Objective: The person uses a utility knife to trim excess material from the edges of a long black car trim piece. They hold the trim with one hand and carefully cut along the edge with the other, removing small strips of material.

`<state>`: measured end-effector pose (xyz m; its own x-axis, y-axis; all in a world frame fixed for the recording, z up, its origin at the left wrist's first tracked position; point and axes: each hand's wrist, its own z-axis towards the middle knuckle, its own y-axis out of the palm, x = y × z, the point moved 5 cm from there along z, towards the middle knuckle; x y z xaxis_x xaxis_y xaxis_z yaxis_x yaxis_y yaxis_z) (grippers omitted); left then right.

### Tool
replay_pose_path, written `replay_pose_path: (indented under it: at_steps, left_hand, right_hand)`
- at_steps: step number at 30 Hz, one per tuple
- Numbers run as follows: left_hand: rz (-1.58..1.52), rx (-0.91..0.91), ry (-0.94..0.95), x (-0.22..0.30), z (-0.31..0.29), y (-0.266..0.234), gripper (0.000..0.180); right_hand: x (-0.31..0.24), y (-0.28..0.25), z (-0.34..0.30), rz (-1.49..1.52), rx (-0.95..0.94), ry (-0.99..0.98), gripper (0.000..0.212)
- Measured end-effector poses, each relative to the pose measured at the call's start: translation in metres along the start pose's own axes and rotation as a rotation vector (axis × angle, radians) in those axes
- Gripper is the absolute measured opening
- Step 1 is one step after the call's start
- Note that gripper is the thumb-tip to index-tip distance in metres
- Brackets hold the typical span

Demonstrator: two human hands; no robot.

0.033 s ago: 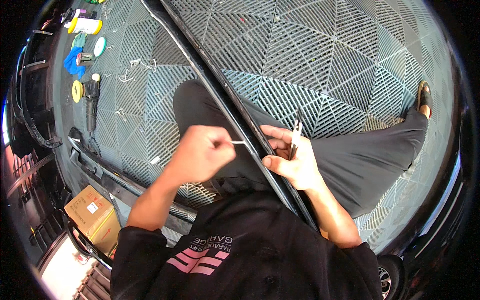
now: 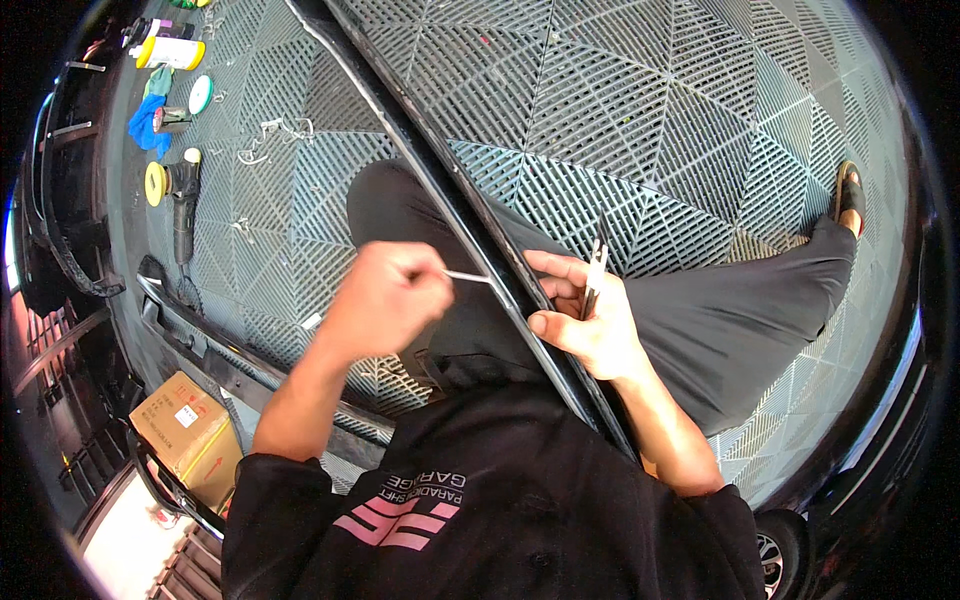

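Observation:
A long black trim strip (image 2: 440, 195) runs slantwise across my lap from the far left down to my body. My left hand (image 2: 390, 300) is closed, pinching the end of a thin white strand (image 2: 468, 276). That strand stretches taut to the trim's left edge. On the trim's other side, my right hand (image 2: 590, 325) steadies it with thumb and fingertips. Tucked in the same hand is a slim black-and-white tool (image 2: 596, 275) with a dark pointed end; its exact kind is unclear.
Curled pale scraps (image 2: 268, 140) lie on the grey grated floor (image 2: 600, 90). At left are a polisher (image 2: 183, 205), a blue cloth (image 2: 148, 125) and a yellow-and-white bottle (image 2: 170, 52). Another black trim piece (image 2: 240, 365) and a cardboard box (image 2: 188, 440) lie near my left arm.
My left hand has moved a little left and away from the trim. More of the white strand shows between hand and trim. My right hand has barely moved.

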<state>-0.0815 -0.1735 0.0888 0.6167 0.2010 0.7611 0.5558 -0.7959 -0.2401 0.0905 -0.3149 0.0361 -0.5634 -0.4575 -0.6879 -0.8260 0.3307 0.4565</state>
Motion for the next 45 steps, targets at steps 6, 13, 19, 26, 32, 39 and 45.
replay_pose_path:
  at_steps: [6, 13, 19, 26, 32, 39, 45]
  left_hand:
    - [-0.558, 0.406, 0.269, -0.002, 0.005, -0.04, 0.02]
    - [-1.202, 0.234, 0.487, 0.011, 0.006, -0.057, 0.021]
    - [-0.286, 0.316, 0.225, 0.006, 0.019, -0.002, 0.031]
    - [0.175, 0.117, 0.044, 0.028, 0.019, 0.017, 0.032]
    - [0.208, 0.201, 0.205, 0.026, 0.015, 0.004, 0.019]
    - [0.349, 0.708, 0.376, 0.023, -0.005, -0.09, 0.012]
    - [-0.986, 0.732, 0.47, 0.036, 0.013, -0.1, 0.025]
  right_hand:
    - [-0.007, -0.002, 0.007, 0.095, -0.007, -0.007, 0.063]
    - [-0.005, -0.007, 0.006, -0.013, -0.02, -0.026, 0.063]
    - [-0.006, -0.003, 0.006, 0.054, 0.002, -0.036, 0.064]
    - [-0.015, -0.001, 0.005, 0.009, 0.018, -0.029, 0.065]
    - [-0.011, 0.002, 0.004, -0.039, 0.006, -0.013, 0.065]
    - [-0.01, -0.01, 0.005, 0.112, 0.006, -0.038, 0.063]
    - [-0.012, -0.004, 0.006, 0.082, -0.033, -0.041, 0.062]
